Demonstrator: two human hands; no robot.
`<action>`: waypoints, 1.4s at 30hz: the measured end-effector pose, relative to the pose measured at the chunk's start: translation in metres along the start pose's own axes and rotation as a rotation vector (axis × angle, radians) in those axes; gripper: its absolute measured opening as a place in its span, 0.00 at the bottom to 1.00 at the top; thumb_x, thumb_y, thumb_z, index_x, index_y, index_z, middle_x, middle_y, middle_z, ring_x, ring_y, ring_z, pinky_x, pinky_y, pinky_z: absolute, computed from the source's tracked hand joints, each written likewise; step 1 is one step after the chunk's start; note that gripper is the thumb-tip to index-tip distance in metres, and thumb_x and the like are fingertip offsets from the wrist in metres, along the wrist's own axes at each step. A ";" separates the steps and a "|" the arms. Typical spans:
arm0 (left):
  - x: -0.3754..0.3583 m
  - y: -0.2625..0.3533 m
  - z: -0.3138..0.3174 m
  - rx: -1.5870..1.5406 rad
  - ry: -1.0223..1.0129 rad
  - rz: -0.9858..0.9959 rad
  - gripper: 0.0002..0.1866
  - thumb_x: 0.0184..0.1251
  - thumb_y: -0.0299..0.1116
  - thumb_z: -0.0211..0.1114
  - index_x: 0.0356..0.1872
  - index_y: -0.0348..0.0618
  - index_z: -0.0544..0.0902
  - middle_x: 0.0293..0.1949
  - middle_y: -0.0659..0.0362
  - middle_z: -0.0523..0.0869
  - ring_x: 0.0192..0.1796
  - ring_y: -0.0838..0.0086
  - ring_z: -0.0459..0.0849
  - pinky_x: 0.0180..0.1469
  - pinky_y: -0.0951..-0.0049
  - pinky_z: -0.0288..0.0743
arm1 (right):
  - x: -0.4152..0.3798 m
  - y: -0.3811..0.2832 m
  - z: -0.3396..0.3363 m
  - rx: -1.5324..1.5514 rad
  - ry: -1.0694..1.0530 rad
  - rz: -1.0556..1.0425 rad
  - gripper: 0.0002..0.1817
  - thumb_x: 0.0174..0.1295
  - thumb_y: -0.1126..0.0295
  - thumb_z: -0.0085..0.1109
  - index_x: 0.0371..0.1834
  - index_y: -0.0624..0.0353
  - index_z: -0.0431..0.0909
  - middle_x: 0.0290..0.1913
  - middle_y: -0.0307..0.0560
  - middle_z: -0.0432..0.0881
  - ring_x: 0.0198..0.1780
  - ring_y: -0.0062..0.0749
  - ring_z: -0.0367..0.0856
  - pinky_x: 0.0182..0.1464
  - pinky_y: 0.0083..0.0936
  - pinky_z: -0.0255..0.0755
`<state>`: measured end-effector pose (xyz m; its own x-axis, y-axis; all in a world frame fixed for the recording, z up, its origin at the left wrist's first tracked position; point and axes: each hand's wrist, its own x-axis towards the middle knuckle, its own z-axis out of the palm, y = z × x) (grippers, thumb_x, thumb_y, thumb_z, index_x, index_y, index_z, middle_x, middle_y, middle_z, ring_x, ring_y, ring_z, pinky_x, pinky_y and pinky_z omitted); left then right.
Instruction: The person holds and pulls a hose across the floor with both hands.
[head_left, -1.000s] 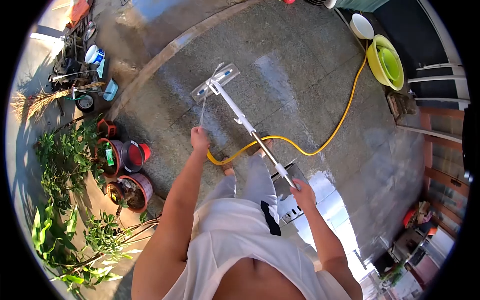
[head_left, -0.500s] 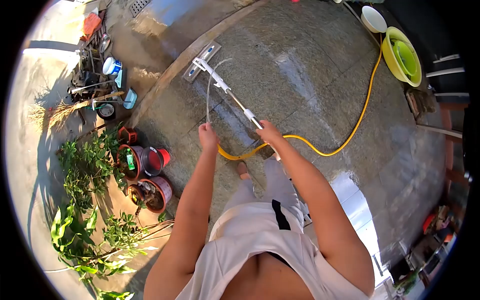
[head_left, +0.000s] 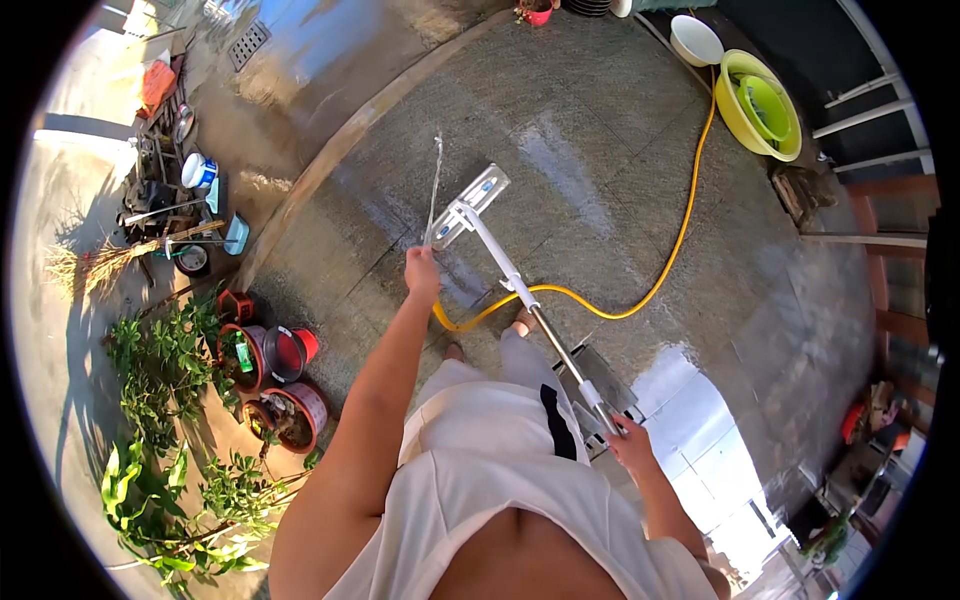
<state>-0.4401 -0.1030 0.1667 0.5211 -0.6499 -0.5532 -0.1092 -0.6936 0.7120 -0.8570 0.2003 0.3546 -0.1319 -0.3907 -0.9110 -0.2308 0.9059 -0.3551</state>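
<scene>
**Hosing and mopping the paved yard**

We stand on the wet stone floor (head_left: 620, 130), one tool in each hand. Our left hand (head_left: 422, 272) is closed around the end of the yellow hose (head_left: 640, 298), and a thin stream of water (head_left: 434, 190) shoots forward from it toward the curb (head_left: 330, 155). Our right hand (head_left: 632, 440) is wrapped around the grip end of the flat mop (head_left: 470, 207), low beside our hip; the handle slants up and away, and the mop head lies flat on the paving just beside the water stream.

The hose loops from our feet out to the right and up to the yellow basin (head_left: 745, 115), with a white bowl (head_left: 695, 40) next to it at the far edge. The middle of the floor ahead is open. On our left the curb marks the border; beyond it sit potted plants (head_left: 270, 375), a broom (head_left: 110, 258) and a heap of clutter (head_left: 175, 190). A metal floor grate (head_left: 600, 375) lies close by our right leg.
</scene>
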 end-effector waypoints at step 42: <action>0.265 0.291 0.014 -0.439 -0.128 -0.110 0.12 0.76 0.43 0.49 0.44 0.46 0.68 0.20 0.61 0.68 0.14 0.76 0.63 0.13 0.72 0.60 | 0.187 -0.458 0.087 0.186 0.000 -0.098 0.26 0.62 0.73 0.58 0.65 0.51 0.71 0.18 0.38 0.72 0.12 0.19 0.64 0.13 0.20 0.55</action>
<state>-0.3458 -0.4813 0.2207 0.3980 -0.6318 -0.6651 0.3239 -0.5816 0.7463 -0.6924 -0.2729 0.3290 -0.1170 -0.4787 -0.8702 -0.0601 0.8780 -0.4749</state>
